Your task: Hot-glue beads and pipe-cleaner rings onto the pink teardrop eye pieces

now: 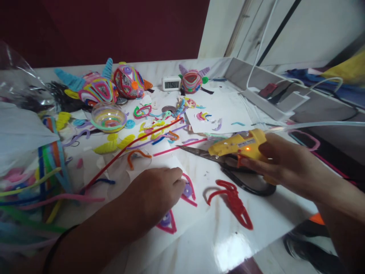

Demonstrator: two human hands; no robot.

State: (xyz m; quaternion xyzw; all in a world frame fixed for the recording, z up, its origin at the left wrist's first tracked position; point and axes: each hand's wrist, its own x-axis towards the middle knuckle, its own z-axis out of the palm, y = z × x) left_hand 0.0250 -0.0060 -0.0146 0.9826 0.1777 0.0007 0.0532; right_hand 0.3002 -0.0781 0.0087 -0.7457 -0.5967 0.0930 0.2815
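From where I stand, the scissors (199, 153) lie flat on the white worktop (205, 247), black loops toward the right, blades pointing left. Right above them the person's right hand (285, 160) grips a yellow glue gun (236, 146), fingers wrapped round its handle and one of them by the orange trigger; its nozzle points left, and a small orange light glows on its side. I can't tell whether gun and scissors touch.

On the near left side of the scissors, the left hand (156, 190) rests over a sheet of white paper (189, 220), its fingers bent and close together against a pink eye shape (187, 190) with a purple disc in it — whether they pinch it or only press it down, I can't see. A second pink eye shape (166, 220) pokes out from under that hand, farther to the near side of the scissors.

Just nearer than the scissors' loops lies a red fuzzy figure (236, 201). Left of the blades runs a long red stem (128, 147); well beyond them stands a white digital clock (171, 83) — it sits beside a colourful horned ball (191, 82).
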